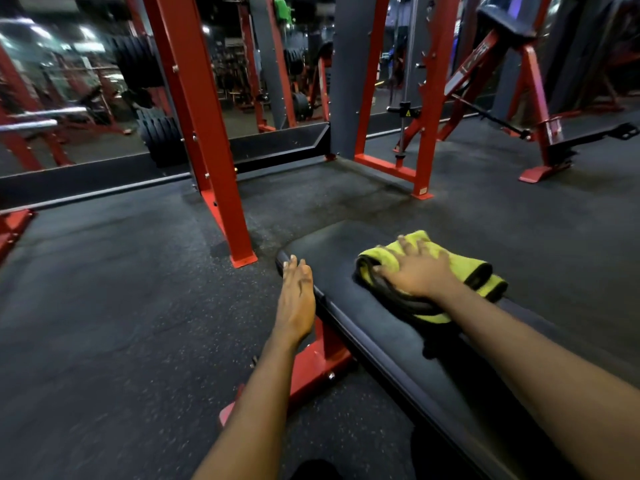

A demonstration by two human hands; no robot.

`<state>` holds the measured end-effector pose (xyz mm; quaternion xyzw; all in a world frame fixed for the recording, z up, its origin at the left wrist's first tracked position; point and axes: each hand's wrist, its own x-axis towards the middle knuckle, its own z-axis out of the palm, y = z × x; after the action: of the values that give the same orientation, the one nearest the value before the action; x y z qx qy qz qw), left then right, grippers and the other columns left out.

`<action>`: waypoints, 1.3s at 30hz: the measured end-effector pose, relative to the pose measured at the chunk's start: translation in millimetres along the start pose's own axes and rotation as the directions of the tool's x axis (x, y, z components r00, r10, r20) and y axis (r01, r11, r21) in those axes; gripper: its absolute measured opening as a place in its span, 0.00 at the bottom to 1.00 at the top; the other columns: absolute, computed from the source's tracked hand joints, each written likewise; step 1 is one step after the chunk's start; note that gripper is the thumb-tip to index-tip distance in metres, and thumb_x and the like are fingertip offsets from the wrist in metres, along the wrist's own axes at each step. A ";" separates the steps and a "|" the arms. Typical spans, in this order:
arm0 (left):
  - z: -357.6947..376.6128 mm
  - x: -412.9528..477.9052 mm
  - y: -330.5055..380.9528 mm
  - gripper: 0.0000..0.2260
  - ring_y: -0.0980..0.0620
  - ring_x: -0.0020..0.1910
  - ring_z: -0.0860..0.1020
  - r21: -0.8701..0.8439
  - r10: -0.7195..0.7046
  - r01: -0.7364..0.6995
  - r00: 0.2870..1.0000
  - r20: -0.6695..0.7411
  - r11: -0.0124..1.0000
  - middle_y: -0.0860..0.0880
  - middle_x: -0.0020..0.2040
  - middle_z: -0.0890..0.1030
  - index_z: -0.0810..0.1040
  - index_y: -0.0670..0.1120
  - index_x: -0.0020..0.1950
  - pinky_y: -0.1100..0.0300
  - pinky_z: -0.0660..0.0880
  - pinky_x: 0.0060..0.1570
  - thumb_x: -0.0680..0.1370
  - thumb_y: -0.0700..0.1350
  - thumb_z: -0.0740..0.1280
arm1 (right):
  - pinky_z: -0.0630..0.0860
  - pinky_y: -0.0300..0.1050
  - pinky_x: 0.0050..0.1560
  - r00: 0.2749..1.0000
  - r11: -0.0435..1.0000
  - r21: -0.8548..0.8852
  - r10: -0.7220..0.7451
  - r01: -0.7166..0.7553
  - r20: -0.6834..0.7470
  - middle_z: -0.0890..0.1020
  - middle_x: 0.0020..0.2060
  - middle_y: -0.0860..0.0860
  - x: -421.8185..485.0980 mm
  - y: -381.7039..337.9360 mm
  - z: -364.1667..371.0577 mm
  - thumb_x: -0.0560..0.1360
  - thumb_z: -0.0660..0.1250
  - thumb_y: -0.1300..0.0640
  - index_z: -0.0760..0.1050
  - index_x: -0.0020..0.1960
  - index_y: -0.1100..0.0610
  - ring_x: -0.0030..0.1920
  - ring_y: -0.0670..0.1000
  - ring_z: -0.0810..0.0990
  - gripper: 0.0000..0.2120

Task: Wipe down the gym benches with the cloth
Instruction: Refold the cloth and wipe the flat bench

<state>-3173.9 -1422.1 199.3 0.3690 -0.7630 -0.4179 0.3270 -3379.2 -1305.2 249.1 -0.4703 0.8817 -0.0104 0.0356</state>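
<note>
At the far left a chrome barbell (29, 123) sat on a red rack, blurred. Beyond it a stack of black weight plates (161, 135) hung beside a tall red upright (207, 140), whose foot stood on the dark rubber floor (104, 306). A mirror behind the plates showed more red frames.

Right of the upright's foot, the left hand (297, 299) lay along the left edge of the black bench (325, 261). Its fingers were straight and held together, gripping nothing, with the tips near the pad's far corner (whether the palm touched the pad could not be told). Below that hand the bench's red foot (313, 370) rested on the floor.

Further right, the folded cloth (483, 277), yellow-green with a dark border, lay on the bench pad near its far end. The right hand (419, 271) pressed down flat on the cloth with its fingers spread and uncurled. The forearm ran back over the pad toward the lower right.

At the upper right a red angled machine (533, 98) stood well apart from the bench.
</note>
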 end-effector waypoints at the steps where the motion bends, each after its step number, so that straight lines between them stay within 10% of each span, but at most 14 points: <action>1: 0.6 -2.9 4.1 0.24 0.59 0.77 0.47 0.000 -0.008 0.008 1.000 -0.004 1.000 0.50 0.80 0.52 0.57 0.44 0.79 0.69 0.42 0.70 0.85 0.52 0.47 | 0.49 0.68 0.74 0.998 0.998 -0.011 -0.061 0.061 -0.002 0.47 0.81 0.47 -14.6 -11.0 1.2 0.77 0.44 0.27 0.49 0.78 0.35 0.80 0.57 0.46 0.32; 9: -11.0 -38.8 19.7 0.26 0.54 0.78 0.54 0.007 -0.029 0.028 0.996 0.090 1.000 0.48 0.79 0.58 0.62 0.44 0.78 0.60 0.49 0.76 0.84 0.57 0.47 | 0.56 0.59 0.74 0.822 0.824 -0.072 -0.565 0.561 -0.061 0.55 0.79 0.42 -122.1 -38.8 7.6 0.68 0.45 0.27 0.61 0.74 0.34 0.79 0.49 0.53 0.36; 14: -43.5 -40.5 24.7 0.39 0.50 0.68 0.71 -0.075 -0.097 0.116 0.972 0.216 0.990 0.49 0.74 0.69 0.72 0.49 0.72 0.44 0.66 0.71 0.73 0.73 0.51 | 0.74 0.53 0.58 0.905 0.931 0.222 -0.191 0.290 -0.380 0.75 0.65 0.47 -100.3 -39.3 5.5 0.77 0.61 0.43 0.71 0.67 0.45 0.64 0.56 0.76 0.19; 19: -56.7 -30.8 21.4 0.15 0.53 0.59 0.79 0.000 0.061 -0.062 0.977 0.206 0.998 0.50 0.59 0.81 0.74 0.55 0.65 0.46 0.72 0.65 0.83 0.56 0.55 | 0.73 0.54 0.52 0.885 0.882 0.441 0.065 0.165 -0.461 0.77 0.58 0.54 -67.6 -54.3 3.6 0.80 0.62 0.48 0.72 0.64 0.51 0.57 0.62 0.77 0.15; 24: -51.7 -16.5 29.0 0.21 0.53 0.61 0.76 0.041 0.229 -0.236 0.966 0.122 0.971 0.47 0.63 0.77 0.67 0.53 0.74 0.75 0.70 0.51 0.83 0.38 0.57 | 0.70 0.44 0.49 0.852 0.404 0.837 0.213 0.369 -0.478 0.78 0.41 0.48 -48.4 -56.2 -9.2 0.79 0.63 0.63 0.74 0.49 0.52 0.46 0.50 0.77 0.06; 28: -40.9 -0.5 59.6 0.32 0.56 0.64 0.71 0.012 0.350 -0.356 0.923 0.161 0.934 0.52 0.71 0.69 0.57 0.60 0.78 0.64 0.69 0.60 0.79 0.36 0.63 | 0.71 0.43 0.53 0.869 0.195 0.871 0.126 0.452 -0.479 0.78 0.42 0.48 -40.1 -52.6 -21.3 0.78 0.62 0.69 0.74 0.49 0.52 0.44 0.45 0.76 0.12; 32: -7.9 25.9 80.6 0.25 0.52 0.62 0.76 0.119 0.348 -0.381 0.909 0.229 0.917 0.48 0.67 0.76 0.67 0.51 0.75 0.57 0.71 0.65 0.80 0.35 0.61 | 0.73 0.44 0.57 0.909 0.417 0.838 0.063 0.352 -0.413 0.82 0.45 0.45 -52.2 -29.5 -15.6 0.76 0.66 0.60 0.78 0.50 0.46 0.49 0.45 0.79 0.09; 36: 20.1 19.5 75.4 0.17 0.44 0.61 0.78 0.318 0.205 -0.289 0.940 0.272 0.903 0.42 0.60 0.81 0.79 0.41 0.64 0.56 0.72 0.61 0.78 0.32 0.59 | 0.68 0.54 0.68 0.963 0.868 0.462 -0.063 0.182 -0.261 0.69 0.72 0.49 -77.1 -15.5 1.7 0.75 0.63 0.50 0.70 0.72 0.44 0.68 0.56 0.71 0.24; 39: 33.5 -6.9 76.6 0.16 0.43 0.59 0.78 0.344 0.195 -0.328 0.910 0.367 0.880 0.40 0.56 0.82 0.82 0.40 0.55 0.55 0.72 0.58 0.75 0.32 0.59 | 0.63 0.54 0.68 0.982 0.942 0.330 0.009 0.055 -0.190 0.61 0.77 0.49 -117.0 -7.4 -7.4 0.76 0.62 0.47 0.69 0.72 0.42 0.73 0.56 0.63 0.24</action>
<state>-3219.7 -1374.1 250.7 0.2467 -0.9179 -0.2596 0.1706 -3308.7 -1212.3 263.1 -0.4647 0.8609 -0.2047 0.0310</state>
